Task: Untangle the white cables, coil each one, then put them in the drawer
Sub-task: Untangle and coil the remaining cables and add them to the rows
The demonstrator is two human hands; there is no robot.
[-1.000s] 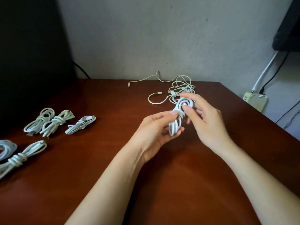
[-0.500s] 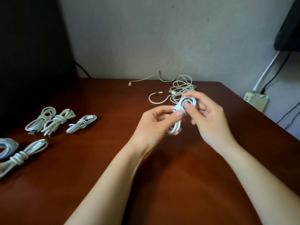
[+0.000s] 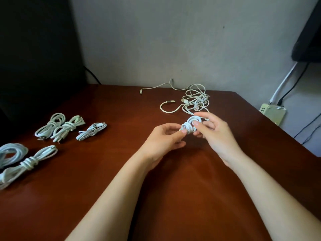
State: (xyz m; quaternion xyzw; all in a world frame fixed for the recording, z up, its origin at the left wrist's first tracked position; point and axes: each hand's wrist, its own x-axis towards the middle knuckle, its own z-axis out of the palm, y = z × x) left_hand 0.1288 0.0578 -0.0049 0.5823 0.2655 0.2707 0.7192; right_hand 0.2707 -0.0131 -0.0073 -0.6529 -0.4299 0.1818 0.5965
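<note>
Head view. Both forearms entered from the lower edge and converged over the middle of the brown table (image 3: 121,180). The left hand (image 3: 165,138) was turned palm-inward, its fingers curled, with thumb and forefinger pinching the lower left part of the coiled cable (image 3: 190,125). The right hand (image 3: 217,134) was raised at 3 o'clock of that bundle, back toward the camera, fingers partly bent; its thumb and forefinger gripped the top loop, and the remaining fingers lay behind the bundle. The coiled cable was held between the two hands, above the table surface.

At 12 o'clock of the held bundle, the loose cables (image 3: 196,100) lay in a tangle near the far edge, one end trailing toward 10 o'clock. At 9 o'clock of the hands, well apart, three wrapped coils (image 3: 68,127) lay side by side. At 8 o'clock, by the left frame edge, lay two larger coils (image 3: 29,162). A power strip (image 3: 272,113) sat beyond the table at 3 o'clock
</note>
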